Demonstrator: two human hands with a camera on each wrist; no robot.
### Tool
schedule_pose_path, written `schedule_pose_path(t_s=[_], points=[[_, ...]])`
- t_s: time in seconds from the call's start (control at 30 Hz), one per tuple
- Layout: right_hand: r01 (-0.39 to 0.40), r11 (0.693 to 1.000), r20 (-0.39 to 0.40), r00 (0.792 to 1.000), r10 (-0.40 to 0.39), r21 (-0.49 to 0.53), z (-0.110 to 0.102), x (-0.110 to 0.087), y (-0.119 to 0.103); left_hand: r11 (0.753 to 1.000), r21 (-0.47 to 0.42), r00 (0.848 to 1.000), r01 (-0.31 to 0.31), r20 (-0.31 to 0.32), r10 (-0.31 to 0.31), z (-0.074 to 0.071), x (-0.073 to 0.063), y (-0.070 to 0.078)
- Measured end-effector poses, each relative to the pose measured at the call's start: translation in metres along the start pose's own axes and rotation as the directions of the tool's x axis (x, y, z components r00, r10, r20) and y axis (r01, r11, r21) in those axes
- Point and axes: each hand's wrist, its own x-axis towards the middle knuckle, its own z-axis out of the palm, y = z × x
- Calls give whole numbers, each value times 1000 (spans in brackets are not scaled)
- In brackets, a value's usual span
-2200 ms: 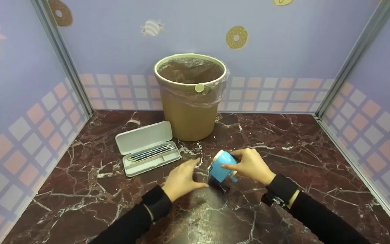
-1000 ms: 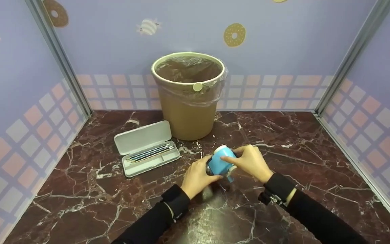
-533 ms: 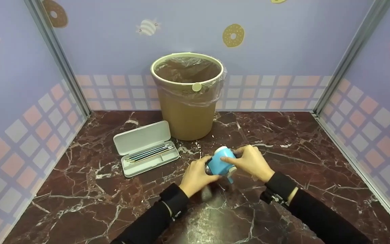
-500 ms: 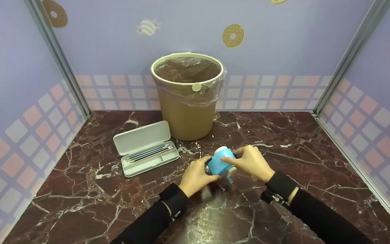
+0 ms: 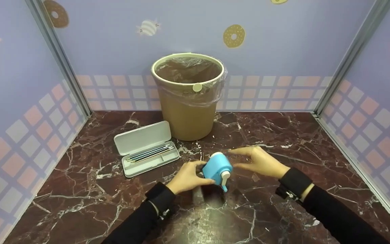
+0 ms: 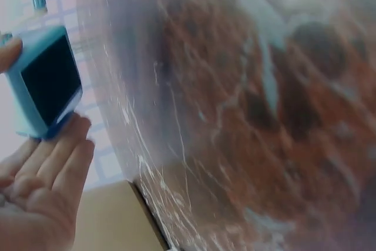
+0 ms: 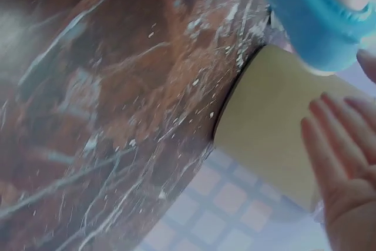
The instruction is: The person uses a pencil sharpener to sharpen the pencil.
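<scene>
A light blue crank pencil sharpener (image 5: 218, 166) with a white top and a small crank handle (image 5: 225, 179) is held tilted above the table. My left hand (image 5: 187, 178) grips it by its lower end, thumb on the near side and fingers on the far side. In the left wrist view the sharpener (image 6: 47, 80) shows a dark flat face between thumb and fingers. To its right, my right hand (image 5: 261, 162) is apart from the sharpener with its fingers extended. The right wrist view shows the blue body (image 7: 320, 19) beyond those straight fingers (image 7: 341, 145).
Left of the hands lies an opened pencil case (image 5: 151, 165) with several pencils (image 5: 151, 153) in it. Behind stands a tan bin (image 5: 188, 118) with a clear plastic liner. Patterned walls (image 5: 276, 44) enclose the dark marbled table (image 5: 90, 210) at the back and sides.
My right hand has let go of the sharpener and drawn back to the right. The left hand, which reached in and took hold earlier, has moved slightly left with the sharpener, turning its crank toward me.
</scene>
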Motion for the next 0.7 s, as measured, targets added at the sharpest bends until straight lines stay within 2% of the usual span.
schedule_pose_path(t_s=[0.07, 0.17, 0.37, 0.53, 0.7], points=[[60, 998, 40, 997, -59, -35, 0, -1, 0, 999, -35, 999, 5, 51, -3, -3, -1, -2], [109, 990, 90, 991, -102, -84, 1, -3, -3, 995, -100, 990, 14, 141, 0, -5, -2, -4], [141, 977, 135, 984, -120, -161, 6, -5, -11, 982, -180, 955, 51, 297, 5, -6, -2, -7], [191, 972, 134, 976, -173, -135, 11, -7, -13, 974, -216, 928, 67, 373, 19, -7, -2, -7], [222, 970, 142, 968, -206, -104, 13, -8, -14, 971, -224, 908, 80, 417, 21, -7, -2, -10]])
